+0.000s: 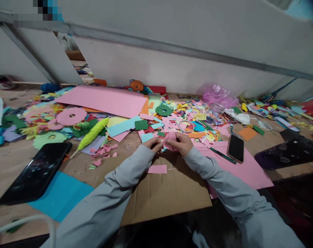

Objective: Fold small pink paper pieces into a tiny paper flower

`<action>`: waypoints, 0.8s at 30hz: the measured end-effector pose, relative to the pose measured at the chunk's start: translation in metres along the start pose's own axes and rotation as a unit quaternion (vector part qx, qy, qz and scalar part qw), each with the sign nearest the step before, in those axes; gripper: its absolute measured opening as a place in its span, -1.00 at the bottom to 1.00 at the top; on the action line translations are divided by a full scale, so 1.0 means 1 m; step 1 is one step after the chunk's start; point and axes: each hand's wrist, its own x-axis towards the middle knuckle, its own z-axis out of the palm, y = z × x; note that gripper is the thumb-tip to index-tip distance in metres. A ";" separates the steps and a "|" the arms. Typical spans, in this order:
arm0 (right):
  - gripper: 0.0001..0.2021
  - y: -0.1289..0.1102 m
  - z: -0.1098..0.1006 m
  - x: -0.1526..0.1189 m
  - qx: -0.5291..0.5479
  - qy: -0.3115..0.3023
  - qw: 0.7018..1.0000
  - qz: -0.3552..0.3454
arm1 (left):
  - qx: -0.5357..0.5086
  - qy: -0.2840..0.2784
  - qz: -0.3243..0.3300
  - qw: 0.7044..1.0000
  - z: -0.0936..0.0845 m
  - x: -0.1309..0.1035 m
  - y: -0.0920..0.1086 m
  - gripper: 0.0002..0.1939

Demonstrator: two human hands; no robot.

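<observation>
A small folded piece of pink paper (171, 140) is held between my two hands, above the back edge of a brown cardboard sheet (172, 199). My left hand (154, 144) pinches its left side with closed fingers. On the right side, my right hand (182, 144) grips it between thumb and fingers. A flat pink strip (157, 169) lies on the cardboard just below my hands. Several small folded pink pieces (103, 151) lie on the table to the left of the cardboard.
Black phone (36, 172) on blue paper (62, 194) at left; smaller phone (235, 148) and dark green pen (223, 155) on pink paper (252, 168) at right. Yellow-green yarn spindle (93, 134) at left. Paper scraps (172, 120) behind my hands; clear tape ring (186, 126) among them.
</observation>
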 end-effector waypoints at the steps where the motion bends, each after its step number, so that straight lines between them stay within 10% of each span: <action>1: -0.65 0.001 -0.001 0.000 -0.002 0.003 1.000 -0.002 | 0.002 0.001 0.004 1.000 0.000 0.000 0.000 -0.72; 17: -0.70 -0.013 -0.024 0.007 -0.134 -0.005 0.990 -0.052 | -0.016 0.016 -0.027 0.999 -0.007 0.007 -0.012 -0.64; 24: -0.75 -0.019 -0.056 0.015 -0.595 -0.093 0.792 -0.105 | -0.056 0.070 -0.037 0.995 -0.012 0.013 -0.012 -0.53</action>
